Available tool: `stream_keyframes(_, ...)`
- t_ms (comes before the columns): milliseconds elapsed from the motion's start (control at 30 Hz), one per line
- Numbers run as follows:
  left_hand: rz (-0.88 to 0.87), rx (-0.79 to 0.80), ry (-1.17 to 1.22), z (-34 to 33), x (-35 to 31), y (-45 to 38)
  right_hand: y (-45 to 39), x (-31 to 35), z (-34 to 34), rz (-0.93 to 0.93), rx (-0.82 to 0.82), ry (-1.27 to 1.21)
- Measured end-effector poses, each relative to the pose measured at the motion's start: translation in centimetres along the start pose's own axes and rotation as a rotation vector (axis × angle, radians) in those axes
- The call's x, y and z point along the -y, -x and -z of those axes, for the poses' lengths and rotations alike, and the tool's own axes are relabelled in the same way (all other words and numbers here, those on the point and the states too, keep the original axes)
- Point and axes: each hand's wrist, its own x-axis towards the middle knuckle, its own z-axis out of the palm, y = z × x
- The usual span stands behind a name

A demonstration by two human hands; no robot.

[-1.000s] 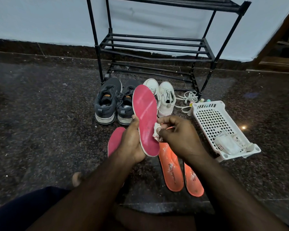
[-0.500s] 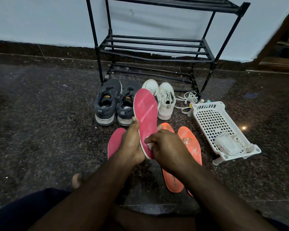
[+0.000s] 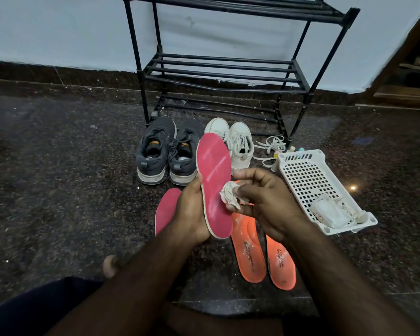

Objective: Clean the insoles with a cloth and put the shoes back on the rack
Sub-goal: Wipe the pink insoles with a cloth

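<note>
In the head view, your left hand grips the pink insole from its left edge and holds it upright above the floor. Your right hand pinches a crumpled white cloth against the insole's face. A second pink insole and two orange insoles lie on the floor. The grey shoes and white shoes stand before the black rack; a white basket lies to the right.

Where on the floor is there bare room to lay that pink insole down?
Bare floor lies left of the grey shoes and the pink insole on the floor. It is crowded between the orange insoles and basket.
</note>
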Motion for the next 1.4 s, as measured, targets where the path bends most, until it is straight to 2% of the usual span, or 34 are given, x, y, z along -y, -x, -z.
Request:
stream_keyframes(133,-0.011,0.061,0.026,0.1,0.2,0.0,-0.2,0.1,0.2,0.076,0.001,0.045)
stream_keyframes(267,0.008,0.107,0.006,0.5,0.5,-0.1,-0.4,0.6,0.7,0.074,0.008,-0.077)
stream_keyframes(467,0.026,0.084,-0.049,0.0,0.8,0.1,-0.2,1.3,1.1,0.114,-0.012,-0.050)
stream_keyframes(567,0.069,0.053,-0.140,0.4,1.0,-0.2,-0.6,1.1,0.9,0.242,-0.139,0.182)
stream_keyframes(667,0.104,0.053,-0.192,0.7,1.4,-0.5,-1.6,0.8,1.4,0.414,-0.256,0.565)
stream_keyframes(800,0.100,0.100,-0.155,-0.1,2.2,-0.4,-1.9,-0.4,0.4,0.666,-0.215,1.016)
stream_keyframes(900,0.095,0.142,-0.134,-0.1,2.7,-0.4,-2.1,-2.0,-0.6,0.774,-0.178,1.193)
stream_keyframes(1033,0.123,0.161,-0.202,0.1,3.1,-0.6,-3.0,-0.9,0.8,0.686,-0.405,1.210)
stream_keyframes(1200,0.108,0.174,-0.173,0.1,2.9,-0.6,-1.6,-1.7,-0.4,0.673,-0.242,1.186)
stream_keyframes(1333,0.145,0.192,-0.145,-0.1,2.5,-0.2,-2.5,-0.7,0.5,0.632,-0.370,1.177)
stream_keyframes(1400,0.138,0.184,-0.156,-0.2,2.5,-0.2,-2.2,-0.7,0.3,0.644,-0.344,1.179)
